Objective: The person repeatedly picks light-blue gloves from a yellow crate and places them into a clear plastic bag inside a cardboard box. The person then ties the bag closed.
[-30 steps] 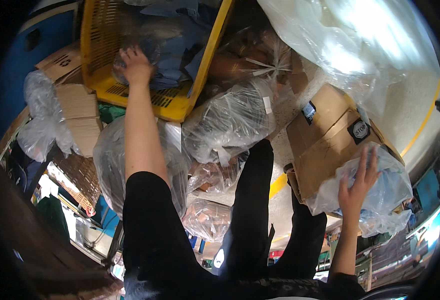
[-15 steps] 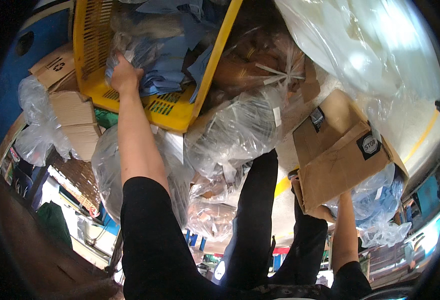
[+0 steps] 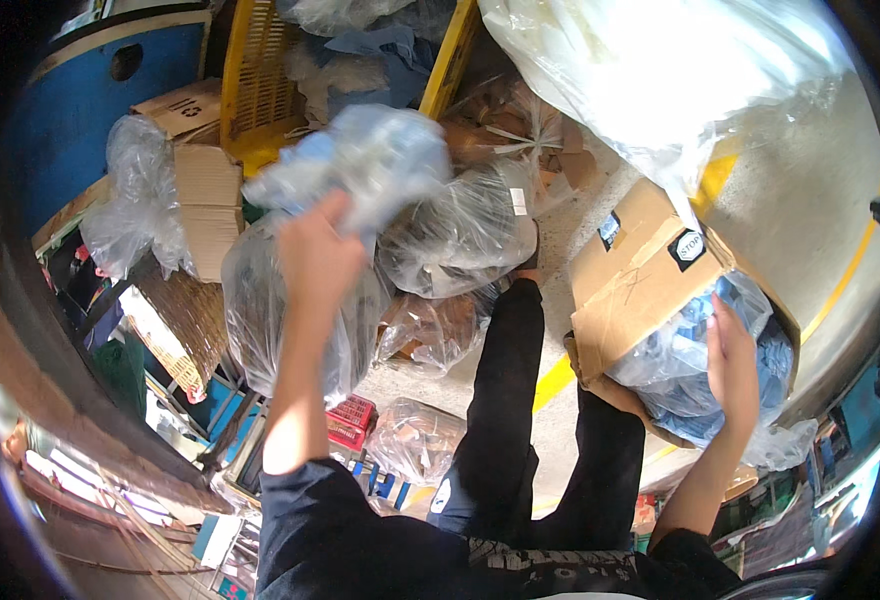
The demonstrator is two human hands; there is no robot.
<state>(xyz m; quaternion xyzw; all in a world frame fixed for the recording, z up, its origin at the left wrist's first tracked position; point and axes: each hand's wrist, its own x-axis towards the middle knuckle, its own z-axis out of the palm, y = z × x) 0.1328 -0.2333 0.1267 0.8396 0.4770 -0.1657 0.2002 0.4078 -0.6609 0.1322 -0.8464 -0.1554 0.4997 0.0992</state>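
Note:
My left hand [image 3: 322, 245] grips a clear plastic bag with light blue pieces [image 3: 385, 160] in it, smeared by motion. It hangs in front of a yellow slatted crate [image 3: 252, 85], where more blue pieces and clear plastic [image 3: 385, 70] lie. To the right, an open cardboard box [image 3: 625, 290] is tilted by my legs. Clear plastic with blue pieces [image 3: 685, 330] fills its opening. My right hand [image 3: 732, 365] is open at that opening, fingers stretched out along the plastic; whether its fingertips press on it I cannot tell.
Several filled clear bags [image 3: 460, 225] crowd the floor between the crate and my legs. A large white plastic bag [image 3: 680, 80] bulges at the far right. Flattened cardboard [image 3: 210, 205] leans on the left beside a blue panel [image 3: 110, 110]. A red basket [image 3: 350, 420] sits lower down.
My left hand has come out of the crate toward me, lifting the bag of blue pieces. My right hand has moved from beneath the box to its opening, which now faces me more.

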